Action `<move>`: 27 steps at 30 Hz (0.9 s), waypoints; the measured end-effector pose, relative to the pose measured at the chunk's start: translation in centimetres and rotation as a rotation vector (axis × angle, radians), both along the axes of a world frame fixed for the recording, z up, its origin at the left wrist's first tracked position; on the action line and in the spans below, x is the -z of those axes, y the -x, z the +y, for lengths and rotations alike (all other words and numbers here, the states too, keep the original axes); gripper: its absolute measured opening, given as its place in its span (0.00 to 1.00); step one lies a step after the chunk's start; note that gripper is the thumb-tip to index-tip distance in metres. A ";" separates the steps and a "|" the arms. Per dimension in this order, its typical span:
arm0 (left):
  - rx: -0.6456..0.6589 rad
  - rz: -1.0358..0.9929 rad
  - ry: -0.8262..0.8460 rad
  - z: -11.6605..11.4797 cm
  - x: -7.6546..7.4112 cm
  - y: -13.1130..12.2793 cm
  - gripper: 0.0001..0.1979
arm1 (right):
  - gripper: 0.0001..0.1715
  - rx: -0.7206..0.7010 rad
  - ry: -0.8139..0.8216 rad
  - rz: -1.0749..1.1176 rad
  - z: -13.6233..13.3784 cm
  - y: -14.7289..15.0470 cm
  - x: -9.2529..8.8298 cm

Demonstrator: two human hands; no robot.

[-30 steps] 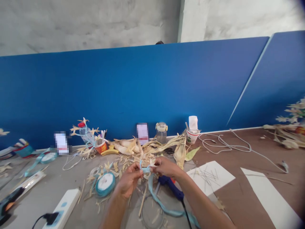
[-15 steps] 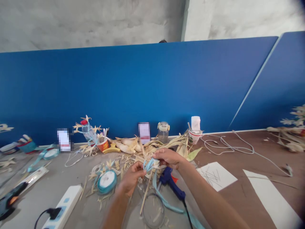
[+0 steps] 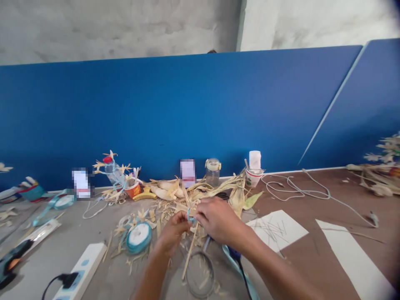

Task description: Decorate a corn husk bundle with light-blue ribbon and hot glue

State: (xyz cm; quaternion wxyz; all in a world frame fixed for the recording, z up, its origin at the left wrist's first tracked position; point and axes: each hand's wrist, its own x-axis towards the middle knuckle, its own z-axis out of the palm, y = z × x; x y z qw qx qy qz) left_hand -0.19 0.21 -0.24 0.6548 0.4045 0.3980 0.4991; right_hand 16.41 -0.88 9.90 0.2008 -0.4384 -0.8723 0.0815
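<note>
Tall blue fabric partition (image 3: pixel 187 112) runs along the back of the grey and brown bench (image 3: pixel 312 258). White paper sheets (image 3: pixel 276 229) lie to the right of the hands, white power strip (image 3: pixel 79 268) at front left. Pile of dry tan corn husks (image 3: pixel 190 193) sits mid-bench, just behind the hands. Roll of teal ribbon (image 3: pixel 138 236) lies left of left hand (image 3: pixel 171 235). Right hand (image 3: pixel 218 221) overlaps the left above the bench. Both grips narrow, pinched on a loop of light blue ribbon (image 3: pixel 189 215) between the fingertips. Ribbon tail (image 3: pixel 233 260) trails down under the right forearm. Thin straw stick (image 3: pixel 189 258) lies below the hands.
</note>
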 end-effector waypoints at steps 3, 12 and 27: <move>0.004 -0.176 0.055 0.1 0.0 0.2 0.09 | 0.12 0.001 -0.025 -0.054 -1.0 0.1 0.4; 0.048 -0.543 0.170 -0.1 -0.6 0.5 0.09 | 0.10 -0.026 -0.001 -0.121 -3.4 0.0 1.3; -0.103 -0.454 0.202 -0.2 -0.2 -0.5 0.14 | 0.09 -0.130 0.018 -0.324 -4.6 3.5 6.3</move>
